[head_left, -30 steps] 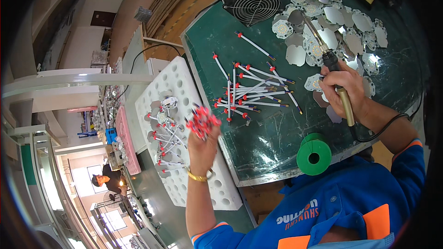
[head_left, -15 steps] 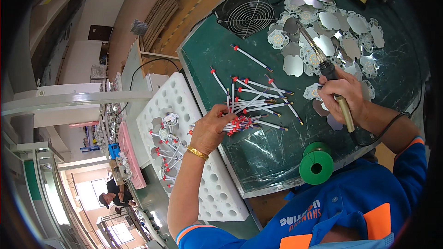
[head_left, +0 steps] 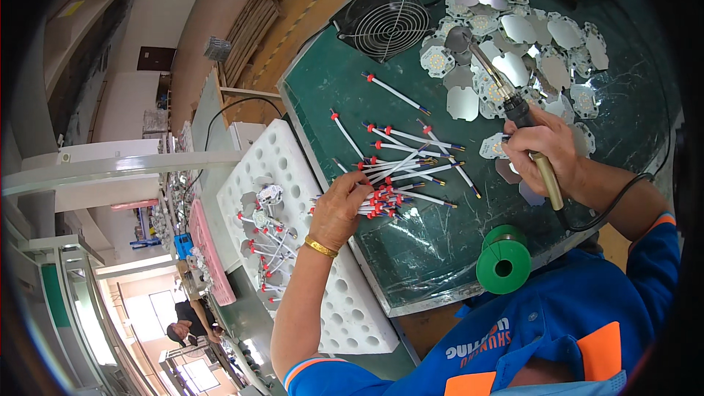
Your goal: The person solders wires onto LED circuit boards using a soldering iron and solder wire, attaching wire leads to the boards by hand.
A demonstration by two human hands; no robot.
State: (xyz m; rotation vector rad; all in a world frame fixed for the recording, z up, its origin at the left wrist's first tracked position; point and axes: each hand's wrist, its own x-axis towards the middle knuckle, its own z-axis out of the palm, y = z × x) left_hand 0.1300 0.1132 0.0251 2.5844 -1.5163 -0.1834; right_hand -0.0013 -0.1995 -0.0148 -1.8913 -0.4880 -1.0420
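My left hand (head_left: 339, 213), a gold band on its wrist, is at the near left end of a pile of short white cables (head_left: 400, 169) with red rings and bared coloured wire ends. Its thumb and fingers are pinched together on a cable, whose grip point the fingers partly hide. In my right hand (head_left: 546, 150) is a soldering iron (head_left: 522, 111), held by its dark and tan handle. The iron's metal tip points up and left over a heap of silver LED boards (head_left: 517, 29). Another LED board (head_left: 493, 147) lies beside the right hand.
A black fan with a wire guard (head_left: 392, 28) stands at the table's far edge. Near me is a green solder spool (head_left: 504, 260). A white foam tray (head_left: 341, 315) with round holes carries wired boards on the left. The iron's cord (head_left: 612, 213) loops past my right forearm.
My left hand has shifted slightly up and left at the cable pile, and a cable end now shows beyond its fingers. My right hand and the soldering iron stay nearly still.
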